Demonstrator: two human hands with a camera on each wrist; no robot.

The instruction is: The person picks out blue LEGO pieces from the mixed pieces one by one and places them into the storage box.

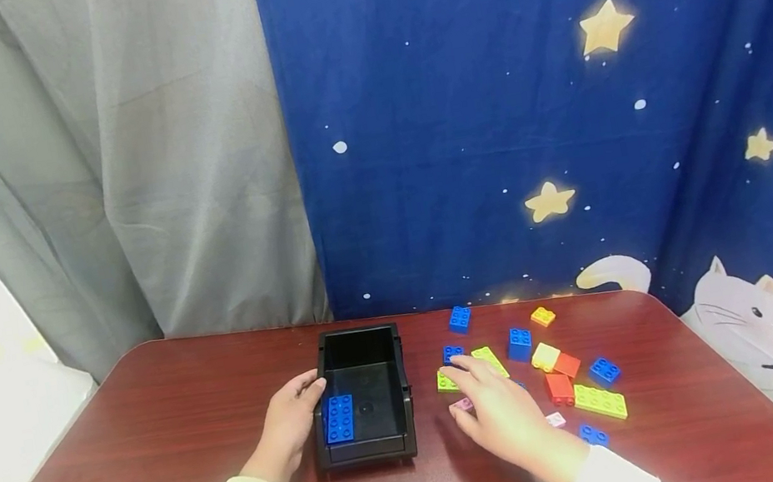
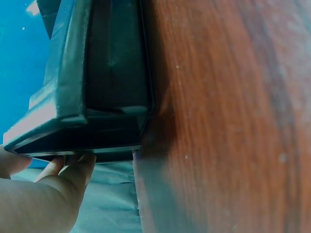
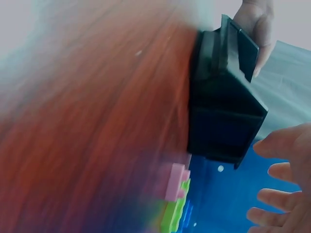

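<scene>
A black plastic bin [image 1: 368, 449] stands on the table, with one blue building brick [image 1: 340, 419] lying inside along its left wall. My left hand [image 1: 286, 421] grips the bin's left wall, thumb at the rim and fingers outside. To the right of the bin, my right hand [image 1: 500, 408] hovers over loose bricks with its fingers spread and nothing held. Close by its fingers are a pink brick [image 1: 461, 404], a lime green brick [image 1: 447, 381] and a blue brick [image 1: 453, 353]. Part of another blue brick is hidden by the hand.
Several more bricks lie to the right, among them a tall blue one [image 1: 520, 344], a pale yellow one [image 1: 545, 357], a red one [image 1: 560, 389] and a long lime one [image 1: 600, 401]. Grey and blue curtains [image 1: 417, 143] hang behind the dark red table [image 1: 217, 419].
</scene>
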